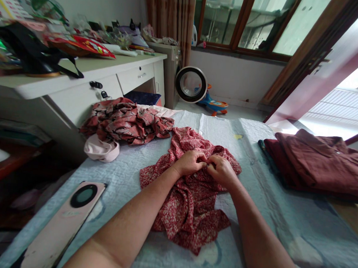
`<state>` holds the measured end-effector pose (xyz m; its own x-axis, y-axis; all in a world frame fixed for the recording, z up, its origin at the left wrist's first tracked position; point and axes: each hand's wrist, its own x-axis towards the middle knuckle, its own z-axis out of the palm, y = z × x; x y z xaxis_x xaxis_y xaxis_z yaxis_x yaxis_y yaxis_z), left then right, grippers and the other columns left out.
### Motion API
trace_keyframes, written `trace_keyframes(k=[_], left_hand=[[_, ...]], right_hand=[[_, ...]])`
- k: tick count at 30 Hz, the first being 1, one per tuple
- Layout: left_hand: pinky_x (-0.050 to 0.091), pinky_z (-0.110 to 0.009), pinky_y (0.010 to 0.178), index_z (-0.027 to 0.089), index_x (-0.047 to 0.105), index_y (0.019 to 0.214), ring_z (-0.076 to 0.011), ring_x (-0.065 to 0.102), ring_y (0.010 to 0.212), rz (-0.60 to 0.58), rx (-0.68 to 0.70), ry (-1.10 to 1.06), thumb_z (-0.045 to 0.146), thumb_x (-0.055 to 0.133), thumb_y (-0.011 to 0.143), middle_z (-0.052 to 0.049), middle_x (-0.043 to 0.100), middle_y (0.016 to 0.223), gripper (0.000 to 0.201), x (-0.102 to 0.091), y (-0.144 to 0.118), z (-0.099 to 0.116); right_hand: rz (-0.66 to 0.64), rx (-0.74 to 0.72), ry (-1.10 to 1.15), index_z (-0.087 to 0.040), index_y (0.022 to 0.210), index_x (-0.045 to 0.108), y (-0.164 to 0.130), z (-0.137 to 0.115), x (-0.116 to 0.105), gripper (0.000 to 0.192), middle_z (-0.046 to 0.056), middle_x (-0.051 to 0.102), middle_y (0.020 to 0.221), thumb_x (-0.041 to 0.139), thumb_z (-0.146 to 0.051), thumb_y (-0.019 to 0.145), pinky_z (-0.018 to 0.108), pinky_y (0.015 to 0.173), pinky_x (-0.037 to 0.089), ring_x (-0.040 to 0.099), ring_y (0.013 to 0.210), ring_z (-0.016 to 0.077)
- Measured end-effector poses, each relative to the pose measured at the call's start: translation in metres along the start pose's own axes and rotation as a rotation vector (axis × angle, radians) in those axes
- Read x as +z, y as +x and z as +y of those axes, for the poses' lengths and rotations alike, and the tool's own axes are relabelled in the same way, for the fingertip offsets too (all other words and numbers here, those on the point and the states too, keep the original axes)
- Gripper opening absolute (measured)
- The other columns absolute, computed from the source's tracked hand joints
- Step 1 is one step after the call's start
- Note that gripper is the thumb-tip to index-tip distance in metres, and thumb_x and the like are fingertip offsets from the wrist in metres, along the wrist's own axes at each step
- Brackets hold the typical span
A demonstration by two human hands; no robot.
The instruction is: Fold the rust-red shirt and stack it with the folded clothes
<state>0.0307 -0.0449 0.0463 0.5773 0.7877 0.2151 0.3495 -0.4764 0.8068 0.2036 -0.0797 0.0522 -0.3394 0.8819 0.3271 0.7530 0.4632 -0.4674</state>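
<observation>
A red shirt (190, 206) with a small pale floral print lies spread and wrinkled on the light blue bed cover (125, 179). My left hand (192, 162) pinches its fabric near the upper middle. Close beside it, my right hand (220, 170) has its fingers closed on the same part of the shirt, the fingertips of both hands almost meeting. A small pale button shows just below them. Exactly what lies between the fingertips is hidden.
A crumpled red patterned garment (125, 121) and a pale pink band (101, 149) lie at the far left. Folded dark red clothes (324, 165) are stacked at right. A phone (66, 228) rests front left. Behind stand a cluttered desk (110, 70) and an open washing machine door (191, 84).
</observation>
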Motion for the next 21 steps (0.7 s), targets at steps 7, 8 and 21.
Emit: trace_keyframes(k=[7,8,21], left_hand=[[0.046,-0.026,0.076,0.014,0.066,0.088,-0.0159,0.059,0.082,-0.062,0.02,-0.075,0.023,0.062,0.079,-0.003,0.066,0.087,0.013,-0.006,0.0,-0.003],[0.046,-0.026,0.075,0.014,0.065,0.091,-0.0154,0.059,0.081,-0.099,0.022,-0.103,0.025,0.064,0.078,-0.002,0.065,0.088,0.017,-0.007,-0.001,-0.004],[0.044,-0.025,0.072,0.014,0.063,0.087,-0.0152,0.056,0.079,-0.134,0.011,-0.149,0.041,0.07,0.077,-0.001,0.062,0.084,0.029,-0.009,0.0,-0.007]], right_hand=[[0.051,0.015,0.027,-0.019,0.067,0.053,0.001,-0.002,-0.003,0.012,0.002,0.059,0.068,0.045,-0.015,0.075,0.026,0.065,0.036,0.053,0.066,0.0148],[0.051,0.016,0.028,-0.019,0.067,0.054,0.001,-0.001,-0.003,0.012,0.002,0.059,0.068,0.045,-0.015,0.074,0.026,0.065,0.036,0.053,0.066,0.0148],[-0.017,0.013,0.05,-0.018,0.071,0.058,0.0,0.002,-0.007,0.013,0.002,0.061,0.072,0.047,-0.014,0.077,0.025,0.066,0.038,0.054,0.068,0.0146]])
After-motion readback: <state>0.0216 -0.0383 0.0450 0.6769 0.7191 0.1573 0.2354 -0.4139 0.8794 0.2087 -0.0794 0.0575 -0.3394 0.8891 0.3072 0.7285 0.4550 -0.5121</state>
